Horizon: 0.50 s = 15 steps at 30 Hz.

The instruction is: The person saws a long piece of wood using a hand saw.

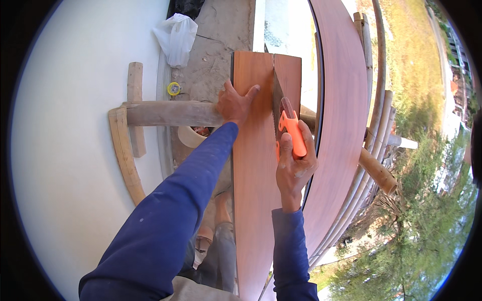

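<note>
A long reddish-brown wood-grain plank (255, 190) runs away from me, propped over a wooden crossbar (173, 114). My left hand (235, 103) bears down on its left side, fingers curled over the edge and thumb stretched across the face. In my right hand (296, 173) is the orange handle of a handsaw (297, 135), fingers wrapped round it. The saw's blade sits in a lengthwise cut that reaches the plank's far end. Right of this cut lies a narrower strip (289, 70). Part of the blade is hidden in the cut.
Another wide wood-grain plank (344, 100) stands close on the right, beside bamboo poles (369, 165). A white wall (85, 150) rises at left. A yellow tape roll (173, 89), a white plastic bag (176, 37) and a pale bucket (188, 138) are on the ground.
</note>
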{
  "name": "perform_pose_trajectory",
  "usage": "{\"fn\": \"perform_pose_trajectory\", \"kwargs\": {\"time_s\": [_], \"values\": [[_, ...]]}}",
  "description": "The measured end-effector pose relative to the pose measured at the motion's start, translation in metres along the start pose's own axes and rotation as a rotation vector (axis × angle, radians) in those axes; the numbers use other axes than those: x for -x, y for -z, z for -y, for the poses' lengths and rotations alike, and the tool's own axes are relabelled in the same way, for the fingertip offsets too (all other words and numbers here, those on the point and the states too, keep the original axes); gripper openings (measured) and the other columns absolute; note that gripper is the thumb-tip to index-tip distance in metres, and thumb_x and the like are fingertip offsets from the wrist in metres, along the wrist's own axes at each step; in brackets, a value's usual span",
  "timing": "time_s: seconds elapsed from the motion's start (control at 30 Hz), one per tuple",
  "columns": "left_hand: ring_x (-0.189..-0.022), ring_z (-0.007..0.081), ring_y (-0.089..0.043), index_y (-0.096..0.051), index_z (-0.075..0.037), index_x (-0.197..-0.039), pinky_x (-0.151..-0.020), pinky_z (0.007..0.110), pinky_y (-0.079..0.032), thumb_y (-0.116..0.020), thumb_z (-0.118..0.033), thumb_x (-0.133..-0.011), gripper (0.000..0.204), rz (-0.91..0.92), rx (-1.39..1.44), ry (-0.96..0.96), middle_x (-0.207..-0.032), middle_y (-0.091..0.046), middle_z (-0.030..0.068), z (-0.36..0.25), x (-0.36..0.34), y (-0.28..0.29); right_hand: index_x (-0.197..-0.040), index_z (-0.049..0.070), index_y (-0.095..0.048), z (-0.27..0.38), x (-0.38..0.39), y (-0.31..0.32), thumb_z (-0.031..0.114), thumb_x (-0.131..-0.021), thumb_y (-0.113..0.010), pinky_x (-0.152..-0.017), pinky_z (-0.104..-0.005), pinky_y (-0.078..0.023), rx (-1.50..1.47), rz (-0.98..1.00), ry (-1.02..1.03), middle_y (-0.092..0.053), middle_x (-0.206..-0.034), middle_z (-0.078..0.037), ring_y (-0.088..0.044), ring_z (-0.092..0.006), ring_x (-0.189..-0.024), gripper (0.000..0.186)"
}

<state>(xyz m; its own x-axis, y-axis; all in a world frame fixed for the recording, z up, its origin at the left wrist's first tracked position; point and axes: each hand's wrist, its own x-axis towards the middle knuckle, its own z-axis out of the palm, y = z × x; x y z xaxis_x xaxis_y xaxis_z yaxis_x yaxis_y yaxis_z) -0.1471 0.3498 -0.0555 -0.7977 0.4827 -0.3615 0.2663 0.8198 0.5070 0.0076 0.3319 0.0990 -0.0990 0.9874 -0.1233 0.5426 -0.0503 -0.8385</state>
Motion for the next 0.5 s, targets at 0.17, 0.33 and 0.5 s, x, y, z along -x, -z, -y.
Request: {"fn": "perform_pose_trajectory", "kwargs": {"time_s": [0.17,0.33,0.5], "values": [[-0.113,0.0373,-0.064,-0.052,0.003,-0.137,-0.1,0.054,-0.043,-0.072,-0.074,-0.08,0.098,0.037,-0.017,-0.001,-0.112,-0.07,0.0217,-0.01,0.009,-0.006,-0.134,-0.003,-0.062,0.01,0.011,0.01,0.017,-0.097,-0.073,-0.082,-0.0339,-0.057,-0.006,-0.04,0.031,-0.073,-0.115,-0.018,-0.074,-0.0247,-0.094,0.043],[-0.125,0.0414,-0.057,-0.049,0.002,-0.142,-0.102,0.055,-0.043,-0.075,-0.071,-0.077,0.101,0.007,-0.03,-0.006,-0.131,-0.061,0.0273,-0.01,0.012,-0.01,-0.135,-0.004,-0.061,-0.009,0.006,0.008,0.013,-0.096,-0.072,-0.082,-0.0339,-0.056,0.06,-0.041,-0.091,-0.072,-0.115,-0.017,-0.072,-0.0248,-0.093,0.044],[-0.149,0.0356,-0.034,-0.045,-0.019,-0.153,-0.113,0.064,-0.032,-0.066,-0.047,-0.095,0.069,-0.161,-0.255,-0.471,-0.158,-0.041,0.0161,0.002,0.006,-0.021,-0.135,-0.004,-0.063,0.005,-0.004,0.005,0.009,-0.095,-0.07,-0.082,-0.0325,-0.056,-0.011,0.144,-0.246,-0.075,-0.106,-0.014,-0.072,-0.0195,-0.091,0.043]]}}
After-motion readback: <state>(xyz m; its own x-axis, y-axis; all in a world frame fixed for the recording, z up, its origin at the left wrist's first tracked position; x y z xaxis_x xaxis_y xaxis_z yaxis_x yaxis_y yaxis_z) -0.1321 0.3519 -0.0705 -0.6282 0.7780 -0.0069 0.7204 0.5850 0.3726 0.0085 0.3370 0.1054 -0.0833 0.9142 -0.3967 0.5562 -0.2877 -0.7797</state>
